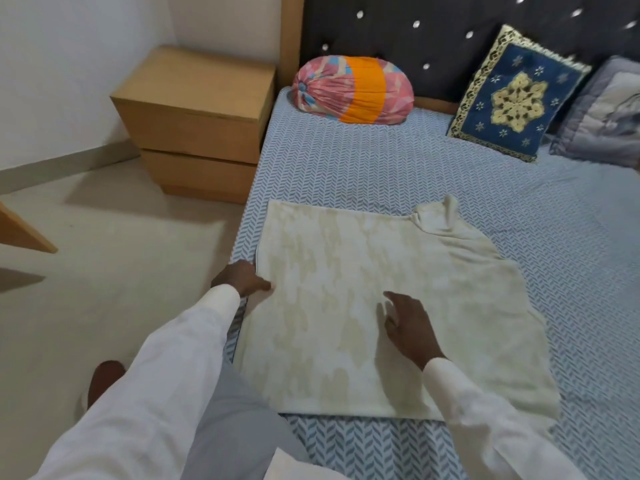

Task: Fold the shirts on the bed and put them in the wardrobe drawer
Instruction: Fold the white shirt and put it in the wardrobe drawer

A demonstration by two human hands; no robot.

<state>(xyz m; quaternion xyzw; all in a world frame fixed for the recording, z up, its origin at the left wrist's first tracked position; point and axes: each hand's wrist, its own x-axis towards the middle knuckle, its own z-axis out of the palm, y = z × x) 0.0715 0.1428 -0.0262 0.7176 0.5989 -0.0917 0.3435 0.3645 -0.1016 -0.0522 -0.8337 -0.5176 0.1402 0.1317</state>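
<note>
Standing at the near edge of the bed (381, 174), the person leans over a cream shirt (329, 271) with faint tan blotches, which lies flat on the blue-and-white herringbone sheet. The shirt sits close to the bed's left side, its collar end pointing toward the headboard (433, 29) and its lower hem nearest the person. One side looks already folded in, as the left edge runs straight, while the right side spreads out in a looser curve.

The left hand (240, 277) grips the shirt's left edge: the thumb lies on top of the cloth and the other fingers are tucked out of sight beneath it. The right hand (410, 327) is over the middle of the shirt with its fingers (391, 306) spread and straight, holding nothing (whether the palm presses the cloth or floats just above it, I cannot tell). Both arms are in white sleeves.

Against the dark, studded headboard rests a round bolster (353, 90) in pink with an orange band, and to its right a blue cushion (516, 95) with gold trim leans upright. A grey pillow (606, 109) lies just beside that, at the frame's right edge. A wooden bedside cabinet (194, 112) with two drawers stands on the pale floor (121, 254), touching the bed's left side.
</note>
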